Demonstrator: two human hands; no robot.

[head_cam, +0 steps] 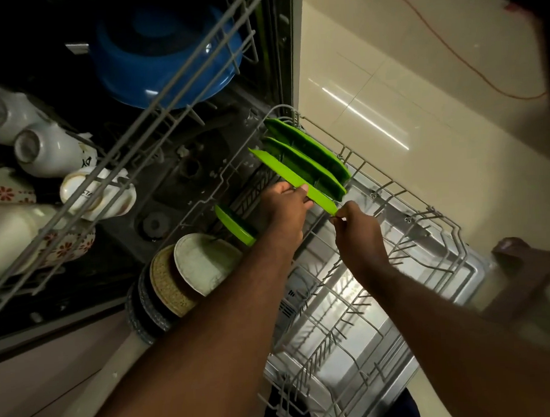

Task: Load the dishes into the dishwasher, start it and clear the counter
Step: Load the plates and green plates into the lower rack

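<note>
Held green plate point(280, 167) on edge over the back of the lower rack point(427, 233). Left hand point(288, 207) grips its middle rim; right hand point(355, 227) pinches its near tip. Just beside it, toward the back, two green plates point(312, 154) stand in slots. Another green plate point(236, 226) and stacked bowls point(203, 265) on the rack's left. The rack's right tines are free. Upper rack point(156, 114) overhangs on the left with a blue bowl point(153, 56).
</note>
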